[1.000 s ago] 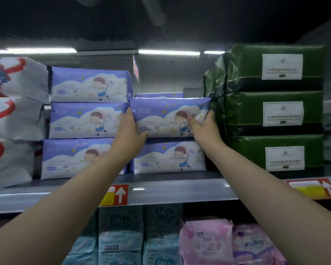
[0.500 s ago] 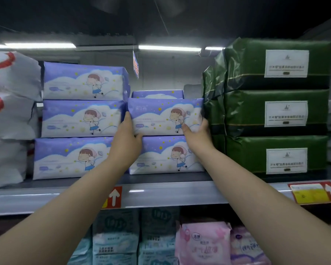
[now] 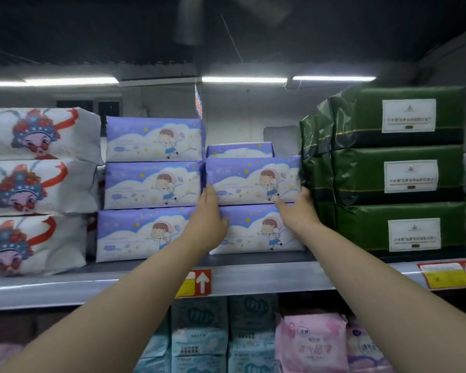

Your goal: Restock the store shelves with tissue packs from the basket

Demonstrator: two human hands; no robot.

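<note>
A purple tissue pack (image 3: 253,180) printed with a cartoon child is held at both ends on the grey metal shelf (image 3: 253,275) of a dimly lit store. It is set on top of a matching pack (image 3: 256,230) directly beneath it, and the top of another such pack (image 3: 240,150) is seen just above and behind it. The left hand (image 3: 209,224) is pressed against the pack's left end, its fingers (image 3: 207,191) laid straight up the narrow gap beside it and the thumb spread below the pack's lower edge. The pack's lower right corner is gripped by the right hand (image 3: 296,211), with the thumb laid on the front face and the fingers wrapped round the end, largely hidden. Touching the pack on its left, a stack of three purple packs (image 3: 152,184) is seen, and farther left three white packs (image 3: 38,184) with a red-and-blue masked figure. Hard against the pack's right end, three dark green packs (image 3: 396,170) with white labels are stacked. Below the pack, a red-and-yellow arrow tag (image 3: 194,282) is fixed to the shelf edge, with a second tag (image 3: 449,274) well to the right. Farther below the pack, pale blue packs (image 3: 199,340) and pink packs (image 3: 312,343) are stocked. Strip lights (image 3: 244,79) are lit above the pack.
</note>
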